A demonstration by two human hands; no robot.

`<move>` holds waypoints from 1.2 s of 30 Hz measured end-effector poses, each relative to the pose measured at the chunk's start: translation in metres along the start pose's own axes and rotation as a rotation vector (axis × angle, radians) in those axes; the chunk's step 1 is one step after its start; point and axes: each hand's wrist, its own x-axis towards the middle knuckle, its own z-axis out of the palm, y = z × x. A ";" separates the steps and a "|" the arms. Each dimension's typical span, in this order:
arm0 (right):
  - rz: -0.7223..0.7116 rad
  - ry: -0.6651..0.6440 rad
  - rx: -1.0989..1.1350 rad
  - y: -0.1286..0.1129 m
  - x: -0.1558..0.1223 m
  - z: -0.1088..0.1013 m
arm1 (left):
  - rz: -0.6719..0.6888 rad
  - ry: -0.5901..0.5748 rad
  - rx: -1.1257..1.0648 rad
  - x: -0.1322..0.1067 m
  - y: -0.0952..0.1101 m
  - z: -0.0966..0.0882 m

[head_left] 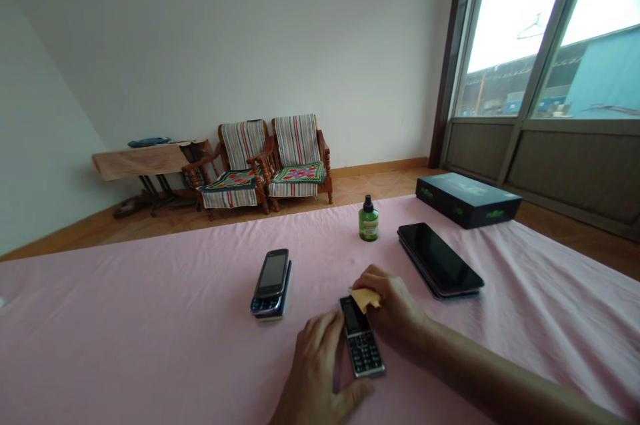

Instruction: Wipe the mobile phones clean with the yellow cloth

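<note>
A black keypad mobile phone (364, 348) with a silver edge lies face up on the pink cloth-covered surface (165, 332). My left hand (315, 362) holds it, fingers along its left side and thumb by its bottom edge. Pinched in my right hand (395, 302) is a small yellow cloth (366, 298), pressed against the top right of the phone near its screen. My right fingers partly cover the cloth.
To the left, a slider phone (273, 273) rests on another flat item. A green bottle (369, 224) with a black cap stands farther back. On the right are a black tablet-like device (440, 258) and a dark box (467, 200). Two wooden chairs (299, 175) stand beyond.
</note>
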 end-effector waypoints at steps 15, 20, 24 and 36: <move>-0.099 -0.217 -0.067 -0.020 -0.040 -0.009 | -0.012 0.031 -0.006 -0.001 0.006 -0.002; -0.068 -0.256 0.048 -0.023 -0.039 -0.017 | 0.006 0.033 0.002 0.000 0.005 -0.002; -0.044 -0.157 -0.009 -0.019 -0.019 -0.017 | -0.009 0.018 0.011 0.002 0.006 -0.002; -0.101 -0.177 -0.275 -0.025 -0.002 0.012 | -0.011 0.012 -0.091 0.004 0.016 -0.012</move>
